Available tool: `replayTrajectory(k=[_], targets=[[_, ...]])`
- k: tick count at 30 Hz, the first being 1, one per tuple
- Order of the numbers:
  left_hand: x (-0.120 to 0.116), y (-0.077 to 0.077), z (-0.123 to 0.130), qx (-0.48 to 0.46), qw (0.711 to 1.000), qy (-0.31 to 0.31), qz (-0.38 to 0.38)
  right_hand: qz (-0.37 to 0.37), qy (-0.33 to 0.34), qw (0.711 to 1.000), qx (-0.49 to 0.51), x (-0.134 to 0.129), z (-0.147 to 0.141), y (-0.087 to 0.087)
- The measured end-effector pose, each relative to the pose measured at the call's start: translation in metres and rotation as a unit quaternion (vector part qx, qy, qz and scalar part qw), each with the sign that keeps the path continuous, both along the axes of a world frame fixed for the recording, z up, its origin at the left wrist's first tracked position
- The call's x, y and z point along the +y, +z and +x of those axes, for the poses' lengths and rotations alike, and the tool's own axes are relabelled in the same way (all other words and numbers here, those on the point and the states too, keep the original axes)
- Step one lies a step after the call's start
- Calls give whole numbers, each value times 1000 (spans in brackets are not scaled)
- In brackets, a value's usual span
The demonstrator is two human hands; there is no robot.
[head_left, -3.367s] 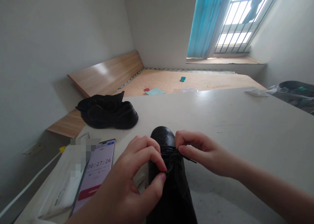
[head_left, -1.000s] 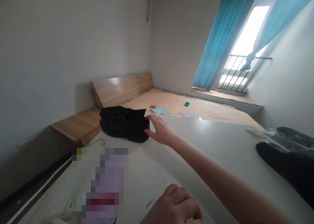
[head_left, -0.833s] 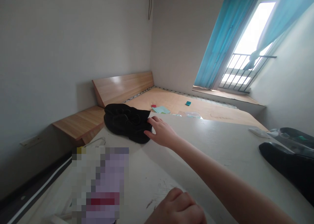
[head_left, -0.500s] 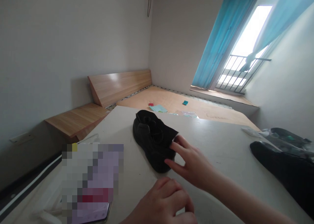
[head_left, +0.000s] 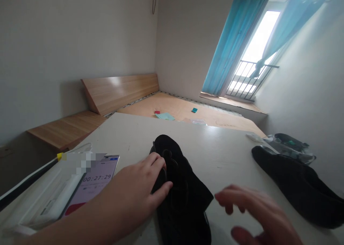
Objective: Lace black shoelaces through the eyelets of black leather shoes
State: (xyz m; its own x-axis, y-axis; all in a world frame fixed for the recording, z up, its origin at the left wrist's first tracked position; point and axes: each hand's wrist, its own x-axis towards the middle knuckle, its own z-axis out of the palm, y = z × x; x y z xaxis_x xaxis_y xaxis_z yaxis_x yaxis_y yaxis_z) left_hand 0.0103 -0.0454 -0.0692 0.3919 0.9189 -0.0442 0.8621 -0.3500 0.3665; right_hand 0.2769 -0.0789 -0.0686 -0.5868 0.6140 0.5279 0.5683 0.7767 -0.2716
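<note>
A black shoe lies lengthwise on the white tabletop, straight in front of the person and between the two hands, its near end running down to the bottom edge of the view. It is so dark that much of its surface melts into one deep, matt black; the far end is smoothly rounded, and a few thin, dark loops, seemingly laces, curl loosely across the upper. A stiff flap with a pointed corner sticks out from the right side, and a faint shine picks out the edge below it. Which end is the toe cannot be told. The left hand grips the shoe's left side, its fingers curled over the edge and the thumb pressed inward. The right hand, slightly blurred, is released, with thumb and fingers parted and the fingertips just beside the flap's corner. Farther right lies a second black shoe, low and slender, with a soft gleam near its tip. At the left, a smartphone shows 00:27:29, partly behind the left forearm.
</note>
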Motion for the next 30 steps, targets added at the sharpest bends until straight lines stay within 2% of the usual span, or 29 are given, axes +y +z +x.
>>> replayTrajectory(k=[2,3,4,6,9,12,16,20,23,26,30], targets=[[6,8,1,38,999,-11,-13,-16,-52,996,68,13,-12,12],[9,13,2,59,998,-21,-12,-33,-63,996,59,21,-20,17],[13,18,2,86,996,-31,-7,-51,-67,996,23,30,-29,21],[19,26,4,125,991,-53,-8,-105,-34,989,-100,50,-47,26],[27,35,5,147,986,-76,-10,-175,32,950,-255,76,-70,27],[31,39,3,156,984,-83,-4,-188,45,941,-277,91,-86,21],[35,43,-4,167,984,-57,-26,-185,59,958,-210,97,-98,14],[40,46,-9,147,986,-49,-63,-233,88,959,-134,103,-93,16],[41,45,-10,110,990,-52,-71,-282,81,955,-35,115,-75,25],[39,42,-8,103,991,-55,-68,-303,41,949,75,132,-50,38],[38,38,-6,115,990,-59,-65,-309,24,920,239,152,-15,53]])
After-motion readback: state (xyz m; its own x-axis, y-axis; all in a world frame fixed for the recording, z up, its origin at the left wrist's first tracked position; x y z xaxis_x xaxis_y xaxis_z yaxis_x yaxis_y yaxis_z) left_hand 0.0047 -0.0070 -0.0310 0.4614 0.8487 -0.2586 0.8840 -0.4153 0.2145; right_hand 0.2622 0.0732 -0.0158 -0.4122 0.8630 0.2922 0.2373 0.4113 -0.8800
